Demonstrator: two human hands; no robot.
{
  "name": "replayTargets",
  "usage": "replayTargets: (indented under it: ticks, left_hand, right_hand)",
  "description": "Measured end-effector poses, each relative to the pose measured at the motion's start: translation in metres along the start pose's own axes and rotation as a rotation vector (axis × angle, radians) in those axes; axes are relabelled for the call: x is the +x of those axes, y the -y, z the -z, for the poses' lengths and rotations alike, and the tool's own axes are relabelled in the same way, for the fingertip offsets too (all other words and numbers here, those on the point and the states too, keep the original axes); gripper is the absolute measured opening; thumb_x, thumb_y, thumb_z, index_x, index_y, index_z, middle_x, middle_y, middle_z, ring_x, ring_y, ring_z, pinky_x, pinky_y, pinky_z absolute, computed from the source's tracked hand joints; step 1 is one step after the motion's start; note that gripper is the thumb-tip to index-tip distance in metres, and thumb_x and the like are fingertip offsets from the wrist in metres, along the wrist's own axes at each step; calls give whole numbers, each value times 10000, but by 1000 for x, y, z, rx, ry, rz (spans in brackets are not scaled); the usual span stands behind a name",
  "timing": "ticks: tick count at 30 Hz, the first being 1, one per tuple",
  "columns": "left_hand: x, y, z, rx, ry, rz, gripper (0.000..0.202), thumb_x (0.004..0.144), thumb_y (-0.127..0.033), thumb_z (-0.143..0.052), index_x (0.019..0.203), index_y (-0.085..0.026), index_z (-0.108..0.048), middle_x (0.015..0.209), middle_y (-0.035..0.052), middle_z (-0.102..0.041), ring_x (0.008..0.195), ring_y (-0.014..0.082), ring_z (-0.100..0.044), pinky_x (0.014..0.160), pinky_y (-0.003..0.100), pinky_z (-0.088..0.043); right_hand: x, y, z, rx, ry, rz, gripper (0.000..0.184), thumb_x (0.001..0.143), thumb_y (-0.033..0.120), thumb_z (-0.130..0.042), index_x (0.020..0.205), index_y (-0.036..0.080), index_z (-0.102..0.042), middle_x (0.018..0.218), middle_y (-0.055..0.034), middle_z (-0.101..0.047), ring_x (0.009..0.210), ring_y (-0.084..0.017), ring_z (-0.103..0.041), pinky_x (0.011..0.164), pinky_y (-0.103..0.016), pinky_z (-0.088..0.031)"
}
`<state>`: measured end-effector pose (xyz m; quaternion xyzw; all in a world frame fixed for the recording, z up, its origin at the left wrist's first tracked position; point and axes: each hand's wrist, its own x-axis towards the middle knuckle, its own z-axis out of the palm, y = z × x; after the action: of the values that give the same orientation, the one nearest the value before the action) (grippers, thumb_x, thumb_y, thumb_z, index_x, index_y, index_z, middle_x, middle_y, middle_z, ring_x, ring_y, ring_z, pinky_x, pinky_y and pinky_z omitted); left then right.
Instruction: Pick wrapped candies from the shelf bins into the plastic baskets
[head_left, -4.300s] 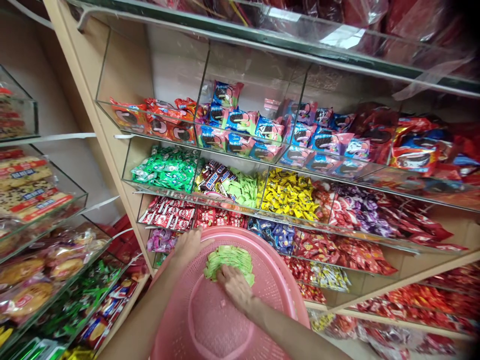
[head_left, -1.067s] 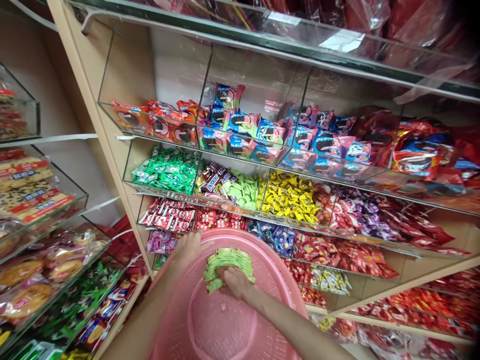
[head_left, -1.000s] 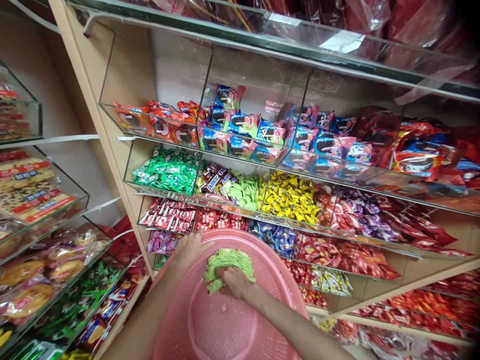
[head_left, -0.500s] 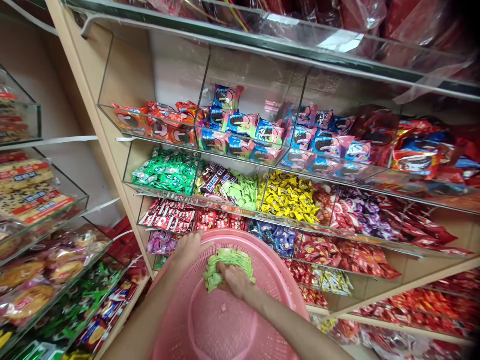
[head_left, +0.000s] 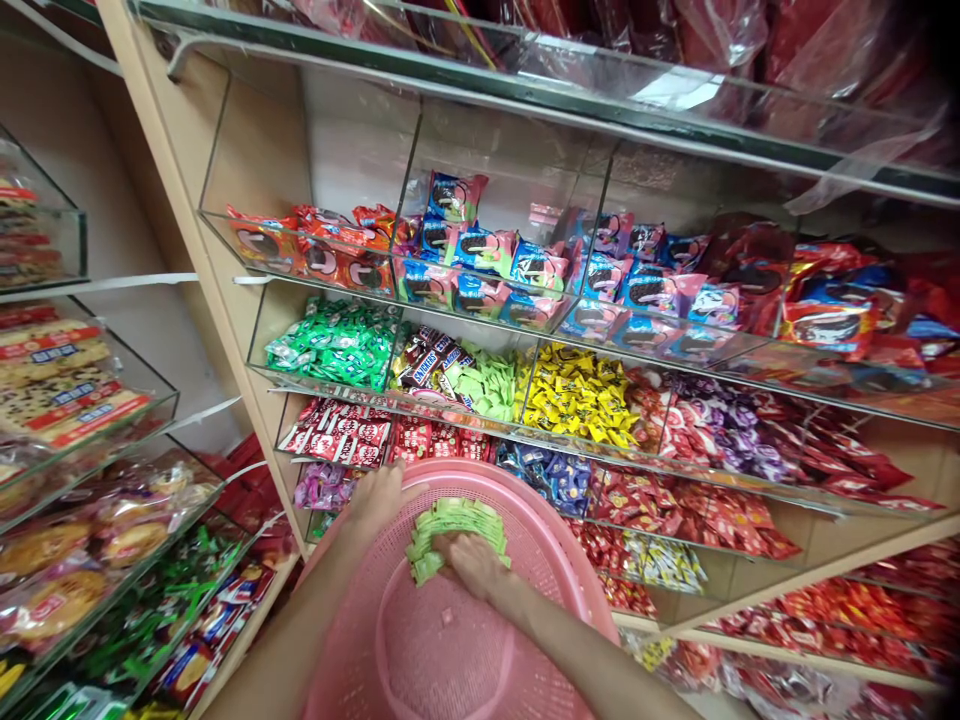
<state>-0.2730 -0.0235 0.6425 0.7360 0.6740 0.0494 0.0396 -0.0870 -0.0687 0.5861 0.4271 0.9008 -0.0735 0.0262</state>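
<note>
A pink plastic basket with perforated sides is tilted up in front of me, its far edge against the lower shelves. My left hand grips its upper left rim, the thumb over the edge. Inside, on the far wall, lies a heap of small light-green wrapped candies. My right hand reaches in with curled fingers pressed into the lower part of that heap. The fingertips are partly hidden, and candies show around the hand.
Glass-fronted bins hold green candies, Snickers bars, yellow candies and packaged cookies. Bagged pastries fill shelves on the left. A glass shelf edge runs across above; a wooden upright stands at left.
My right hand's fingers have shifted slightly within the green candies, with the thumb less visible now. My left hand and the basket stay in place.
</note>
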Motion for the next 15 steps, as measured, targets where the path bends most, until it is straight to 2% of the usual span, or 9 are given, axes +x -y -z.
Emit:
replayTargets:
  ticks: [5, 11, 15]
  left_hand:
    - [0, 0, -1, 4, -7, -6, 682, 818, -650, -191, 1118, -143, -534, 931, 151, -672, 888, 299, -628, 697, 360, -455]
    - [0, 0, 1, 8, -6, 1, 665, 815, -649, -219, 1112, -147, -537, 933, 147, -674, 892, 295, -629, 703, 354, -453]
    - [1, 1, 0, 15, -4, -5, 662, 826, -636, -194, 1095, -143, -544, 900, 152, -678, 878, 288, -634, 692, 343, -451]
  right_hand:
    - [2, 2, 0, -28, -17, 32, 173, 816, 172, -491, 981, 179, -544, 916, -51, -659, 783, -188, -623, 669, -259, -427]
    - [4, 3, 0, -32, -26, -38, 318, 787, 221, -582, 1087, 160, -493, 890, -53, -669, 773, -202, -625, 659, -261, -419]
    - [4, 0, 1, 1, -34, -31, 273, 794, 262, -589, 1044, 189, -510, 910, -39, -669, 787, -201, -624, 657, -255, -416]
